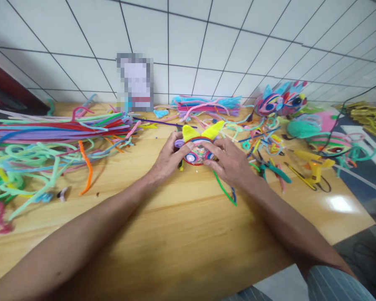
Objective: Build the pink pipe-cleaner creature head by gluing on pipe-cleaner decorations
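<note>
Well, the craft [200, 152] sits between both hands over the middle of the tabletop [163, 234]; whether it touches the wood is hard to tell. The step in hand seems to be steadying it and working at its front. To do that well, I would brace its edge with the left hand [169, 156], press gently with the right hand [230, 161], and keep the pressure off the ears [215, 130], which look soft enough to bend.

It has a red rim, blue and pink rings, a white disc [191, 158] inside one ring and a glittery centre, with the two yellow ears upright on top. Its lower right is partly covered by the hand.

The left fingers grip its left side, thumb across the front; the right fingers are closed on its right side, some lying over the face.

Just beside the right hand lies a green stem [224, 188]. Farther right are pliers [274, 172] and a yellow glue gun [313, 165]. Leftward, well apart, lie an orange stem [86, 167] and a colourful bundle [59, 129].
</note>
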Available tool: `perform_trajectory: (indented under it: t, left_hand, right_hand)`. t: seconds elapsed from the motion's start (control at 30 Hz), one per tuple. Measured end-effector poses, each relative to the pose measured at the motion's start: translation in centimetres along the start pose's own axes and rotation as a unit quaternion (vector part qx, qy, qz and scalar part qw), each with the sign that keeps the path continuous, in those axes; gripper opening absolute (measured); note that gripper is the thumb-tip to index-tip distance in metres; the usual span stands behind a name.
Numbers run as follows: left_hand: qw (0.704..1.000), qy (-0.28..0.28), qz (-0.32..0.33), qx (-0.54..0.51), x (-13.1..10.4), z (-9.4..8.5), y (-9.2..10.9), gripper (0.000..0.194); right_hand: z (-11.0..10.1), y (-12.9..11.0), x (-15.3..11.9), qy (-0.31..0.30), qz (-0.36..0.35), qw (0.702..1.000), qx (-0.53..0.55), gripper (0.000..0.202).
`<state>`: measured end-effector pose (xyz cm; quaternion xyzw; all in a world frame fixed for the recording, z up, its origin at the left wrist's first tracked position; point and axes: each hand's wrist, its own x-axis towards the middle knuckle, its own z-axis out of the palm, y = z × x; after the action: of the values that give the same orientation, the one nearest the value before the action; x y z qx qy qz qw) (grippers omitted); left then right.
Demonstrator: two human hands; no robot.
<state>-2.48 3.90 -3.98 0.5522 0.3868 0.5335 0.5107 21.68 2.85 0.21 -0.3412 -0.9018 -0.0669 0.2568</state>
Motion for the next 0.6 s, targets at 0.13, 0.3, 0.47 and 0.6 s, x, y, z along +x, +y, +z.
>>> perform_trajectory:
  t: [0.13, 0.3, 0.47, 0.6]
  left_hand:
    - [1.000, -0.009, 0.002, -0.027, -0.1, 0.0, -0.3, 0.048]
    - [0.998, -0.005, 0.000, -0.065, 0.1, 0.0, -1.0, 0.051]
    - [0.997, -0.007, 0.005, -0.076, 0.2, -0.1, -1.5, 0.054]
    - [0.998, -0.018, 0.010, -0.062, 0.3, -0.4, -1.6, 0.052]
  right_hand:
    - [0.0, -0.1, 0.0, -0.019, 0.004, 1.000, -0.011, 0.050]
    - [0.2, -0.1, 0.0, -0.040, 0.030, 0.999, -0.007, 0.051]
    - [0.3, -0.1, -0.1, -0.035, 0.035, 0.999, 0.000, 0.052]
    - [0.6, 0.2, -0.1, -0.027, 0.033, 0.999, 0.009, 0.052]
